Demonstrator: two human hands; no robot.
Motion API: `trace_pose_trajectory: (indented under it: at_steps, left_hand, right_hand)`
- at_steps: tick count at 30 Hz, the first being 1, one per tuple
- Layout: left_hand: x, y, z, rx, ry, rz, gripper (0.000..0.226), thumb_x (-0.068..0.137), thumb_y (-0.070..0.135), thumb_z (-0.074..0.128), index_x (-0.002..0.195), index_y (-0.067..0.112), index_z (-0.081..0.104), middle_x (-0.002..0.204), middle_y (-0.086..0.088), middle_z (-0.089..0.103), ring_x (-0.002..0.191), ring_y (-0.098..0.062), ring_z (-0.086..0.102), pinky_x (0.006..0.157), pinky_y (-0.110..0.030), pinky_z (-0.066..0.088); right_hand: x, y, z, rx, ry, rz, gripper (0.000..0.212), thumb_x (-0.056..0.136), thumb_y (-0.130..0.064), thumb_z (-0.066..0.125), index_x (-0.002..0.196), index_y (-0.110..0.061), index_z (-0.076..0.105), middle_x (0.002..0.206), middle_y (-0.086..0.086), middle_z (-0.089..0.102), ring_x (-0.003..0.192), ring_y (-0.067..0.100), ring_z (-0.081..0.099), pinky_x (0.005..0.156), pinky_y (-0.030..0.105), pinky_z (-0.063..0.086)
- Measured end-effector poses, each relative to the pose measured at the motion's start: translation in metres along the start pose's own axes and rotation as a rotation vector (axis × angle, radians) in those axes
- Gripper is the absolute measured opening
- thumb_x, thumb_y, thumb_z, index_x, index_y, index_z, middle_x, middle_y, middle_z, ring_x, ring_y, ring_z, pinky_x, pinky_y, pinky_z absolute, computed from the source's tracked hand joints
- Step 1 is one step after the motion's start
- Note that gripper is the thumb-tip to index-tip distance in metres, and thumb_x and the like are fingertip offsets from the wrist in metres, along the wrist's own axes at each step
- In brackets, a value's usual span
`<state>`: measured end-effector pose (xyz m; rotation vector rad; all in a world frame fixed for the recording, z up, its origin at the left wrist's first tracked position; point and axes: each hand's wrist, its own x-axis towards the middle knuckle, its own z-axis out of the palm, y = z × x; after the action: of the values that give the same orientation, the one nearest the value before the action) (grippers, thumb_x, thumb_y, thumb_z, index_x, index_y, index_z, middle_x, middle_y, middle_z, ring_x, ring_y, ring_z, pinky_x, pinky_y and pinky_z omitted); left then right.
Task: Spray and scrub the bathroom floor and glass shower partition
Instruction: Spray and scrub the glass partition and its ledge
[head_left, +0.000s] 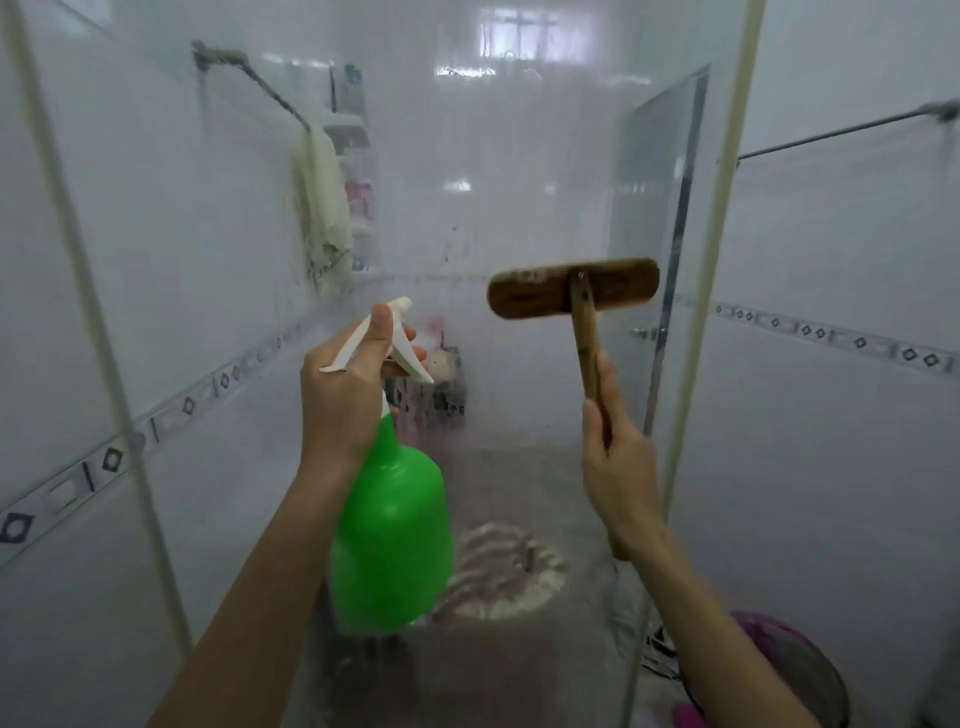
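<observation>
Near right, at the lower edge of the view, lies a pink basin (769, 639), partly hidden by the right forearm.

The left hand (345, 400) grips the neck of a green spray bottle (392, 535). The fingers are curled round the white trigger head (395, 338) and the thumb lies along its top. The bottle hangs upright below the hand, with the nozzle pointing far, toward the glass.

The right hand (618, 467) is clamped on the wooden handle of a scrub brush (571, 286), fingers wrapped round the shaft. The handle stands nearly upright. The brush's oblong wooden head lies crosswise at the top, its back facing the person. Whether the bristles touch the glass cannot be determined.

The glass shower partition (519, 182) stands directly beyond both hands, framed by pale edge strips on the left and right. Its surface is hazy and streaked.

Through the glass, the brown bathroom floor (519, 654) is visible, with a round drain cover (504, 571) near its middle.

On the left wall, a pale towel (322, 208) hangs from a towel rail (249, 78). Beyond it, in the far left corner, a shelf rack (358, 182) holds blurred containers. On the right, an inner glass panel (654, 208) stands angled.
</observation>
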<state>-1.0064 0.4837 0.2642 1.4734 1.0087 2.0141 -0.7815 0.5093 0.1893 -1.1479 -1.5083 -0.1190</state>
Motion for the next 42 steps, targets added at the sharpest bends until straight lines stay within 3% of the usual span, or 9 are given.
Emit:
trace_pose_trajectory:
  at_steps: [4, 8, 10, 14, 23, 28, 33, 36, 42]
  left_hand:
    - [0.000, -0.007, 0.012, -0.020, -0.007, -0.005, 0.037, 0.104, 0.029, 0.050, 0.100, 0.002, 0.074, 0.083, -0.009, 0.074, 0.065, -0.006, 0.072, 0.053, -0.015, 0.052]
    - [0.003, -0.009, 0.018, -0.015, -0.039, 0.033, 0.029, 0.103, 0.030, 0.050, 0.087, 0.022, 0.074, 0.072, 0.011, 0.076, 0.069, -0.009, 0.074, 0.064, -0.023, 0.058]
    - [0.004, -0.010, 0.019, -0.023, -0.057, 0.058, 0.029, 0.104, 0.028, 0.049, 0.088, 0.024, 0.073, 0.071, 0.016, 0.076, 0.069, -0.008, 0.074, 0.064, -0.022, 0.058]
    - [0.003, -0.016, 0.023, -0.027, -0.057, 0.073, 0.028, 0.103, 0.028, 0.049, 0.099, 0.014, 0.073, 0.073, 0.015, 0.076, 0.068, -0.008, 0.074, 0.067, -0.022, 0.059]
    - [-0.013, -0.026, -0.003, -0.033, -0.003, 0.015, 0.028, 0.098, 0.034, 0.052, 0.085, 0.025, 0.076, 0.073, 0.008, 0.077, 0.076, -0.021, 0.074, 0.073, -0.030, 0.062]
    - [-0.016, -0.040, -0.030, 0.043, 0.068, -0.026, 0.040, 0.096, 0.046, 0.058, 0.102, 0.013, 0.079, 0.096, -0.014, 0.078, 0.096, -0.035, 0.074, 0.091, -0.053, 0.058]
    - [-0.021, -0.046, -0.049, 0.104, 0.091, -0.024, 0.038, 0.099, 0.040, 0.050, 0.096, 0.012, 0.075, 0.092, -0.012, 0.077, 0.088, -0.028, 0.076, 0.057, -0.020, 0.054]
    - [-0.024, -0.046, -0.059, 0.109, 0.111, -0.021, 0.036, 0.100, 0.040, 0.049, 0.094, 0.015, 0.075, 0.092, -0.011, 0.077, 0.088, -0.028, 0.076, 0.059, -0.021, 0.053]
    - [-0.033, -0.051, -0.067, 0.146, 0.122, -0.017, 0.034, 0.104, 0.036, 0.046, 0.092, 0.021, 0.074, 0.091, -0.011, 0.077, 0.087, -0.027, 0.076, 0.057, -0.021, 0.052]
  right_hand:
    - [0.096, -0.013, -0.042, 0.088, 0.103, 0.025, 0.050, 0.103, -0.032, 0.035, 0.148, -0.046, 0.019, 0.066, 0.016, 0.044, 0.049, 0.016, 0.037, 0.044, 0.034, 0.040]
    - [-0.019, 0.037, -0.018, 0.059, 0.038, 0.125, 0.054, 0.102, -0.029, 0.037, 0.147, -0.051, 0.016, 0.096, 0.019, 0.063, 0.059, 0.028, 0.059, 0.054, 0.043, 0.053]
    - [-0.070, 0.040, -0.015, 0.071, 0.007, 0.184, 0.055, 0.102, -0.028, 0.038, 0.145, -0.053, 0.015, 0.117, 0.006, 0.064, 0.064, 0.026, 0.062, 0.054, 0.026, 0.053]
    - [0.028, 0.036, -0.038, 0.045, 0.100, 0.139, 0.052, 0.103, -0.026, 0.038, 0.147, -0.046, 0.019, 0.066, 0.015, 0.053, 0.047, 0.016, 0.042, 0.041, 0.027, 0.040]
    - [-0.045, 0.027, -0.001, 0.102, -0.009, 0.101, 0.057, 0.101, -0.026, 0.038, 0.142, -0.059, 0.015, 0.055, 0.006, 0.043, 0.039, 0.007, 0.035, 0.037, 0.022, 0.033]
    - [0.102, -0.059, 0.013, 0.124, 0.022, -0.096, 0.054, 0.103, -0.028, 0.036, 0.151, -0.035, 0.014, 0.055, -0.002, 0.038, 0.042, 0.006, 0.034, 0.041, 0.019, 0.035]
    - [0.008, -0.017, 0.036, 0.078, -0.045, -0.126, 0.055, 0.101, -0.030, 0.037, 0.152, -0.035, 0.016, 0.052, -0.005, 0.039, 0.039, 0.010, 0.035, 0.038, 0.022, 0.032]
    - [-0.055, -0.009, 0.038, 0.097, -0.164, -0.016, 0.056, 0.100, -0.033, 0.036, 0.149, -0.046, 0.011, 0.050, -0.010, 0.036, 0.038, 0.011, 0.040, 0.037, 0.016, 0.030]
    - [0.070, -0.084, 0.048, 0.067, -0.092, -0.195, 0.055, 0.103, -0.026, 0.038, 0.151, -0.033, 0.013, 0.052, -0.006, 0.039, 0.040, 0.011, 0.037, 0.040, 0.027, 0.038]
